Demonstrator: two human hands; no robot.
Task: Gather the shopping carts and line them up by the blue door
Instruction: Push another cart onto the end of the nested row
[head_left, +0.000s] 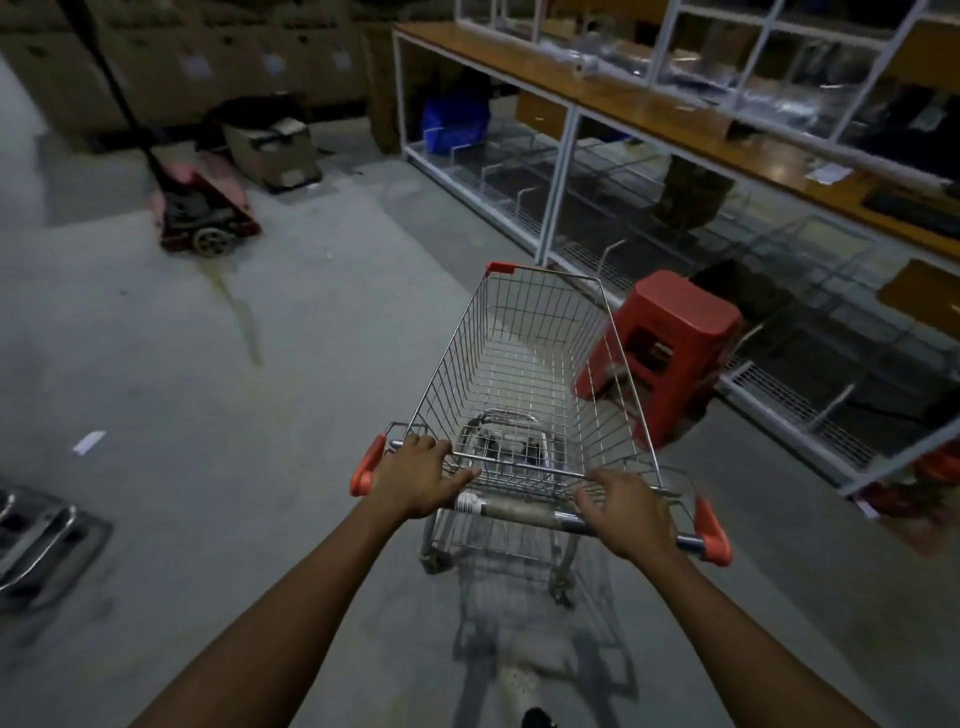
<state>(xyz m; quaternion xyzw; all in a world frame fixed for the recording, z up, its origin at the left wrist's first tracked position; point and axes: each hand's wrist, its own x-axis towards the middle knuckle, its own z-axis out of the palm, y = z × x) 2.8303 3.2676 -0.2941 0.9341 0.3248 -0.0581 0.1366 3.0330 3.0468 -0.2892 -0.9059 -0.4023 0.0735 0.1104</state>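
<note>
Two bare forearms are extended from the bottom edge of the frame towards the centre. The left hand (415, 475) is laid over the left part of the handle (519, 509), its fingers bent over the bar and its thumb stretched towards the right. The right hand (626, 512) is closed round the right part of the same bar, with its fingers curled over the top. Orange-red caps are seen at both ends of the handle, outside the hands.

The shopping cart (457, 358) is held just right of the frame's centre, on the grey concrete floor (234, 364), with its nose pointed towards the upper right. Its wire basket is seen to hold nothing but the folded child seat at the rear.

A red plastic stool (660, 353) is found just beside the cart's right wall; whether the two touch cannot be told. Behind the stool, a white-framed shelving unit (558, 182) is run along the right side of the frame, topped by a wooden counter (623, 98). A blue bin (454, 124) is kept on its low shelf at upper centre.

At the upper left, a red pallet jack (202, 208) is parked near a cardboard box (270, 150). A paper scrap (88, 442) is seen at the left, and a blurred metal object (36, 540) at the lower left edge.
</note>
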